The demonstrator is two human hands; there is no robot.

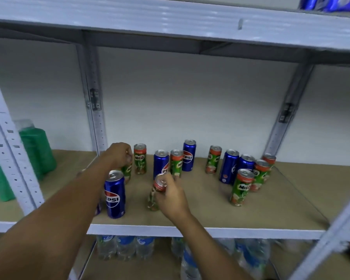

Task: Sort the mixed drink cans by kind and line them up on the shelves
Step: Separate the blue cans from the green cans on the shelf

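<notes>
Blue Pepsi cans and green Milo cans stand mixed on the brown shelf board (271, 209). My left hand (120, 154) grips the top of a Milo can (127, 171) at the back left, beside another Milo can (140, 158). My right hand (170, 196) holds a tilted Milo can (156, 194) near the shelf's middle front. A Pepsi can (115, 194) stands by my left forearm. Two more Pepsi cans (160, 163) (188, 155) flank a Milo can (176, 163) in the middle. At the right stands a cluster with a front Milo can (240, 187) and a Pepsi can (228, 166).
Green bottles (37, 146) stand in the bay to the left, behind a perforated upright (10, 158). Water bottles (125, 247) fill the shelf below. Blue packs (329, 3) sit on the shelf above. A slanted post (331, 235) crosses the lower right.
</notes>
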